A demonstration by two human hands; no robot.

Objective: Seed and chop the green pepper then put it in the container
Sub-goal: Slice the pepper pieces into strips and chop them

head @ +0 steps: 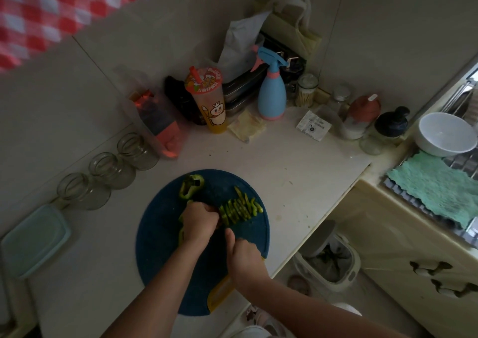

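A round dark blue cutting board [160,255] lies on the counter. My left hand [200,221] is curled over a piece of green pepper [181,235], holding it down on the board. Just to its right lie several cut green pepper strips [239,209] in a row. My right hand [244,257] grips a knife whose blade, between the two hands, is mostly hidden. Another green pepper piece [191,185] sits at the board's far edge. A pale blue lidded container [35,240] rests on the counter at the far left.
Three glass jars [108,171] line the left wall. A drink cup [208,98], a blue spray bottle [271,92] and several jars crowd the back. A white bowl [446,133] and green cloth [434,185] sit by the sink, right. A bin [328,257] stands below the counter edge.
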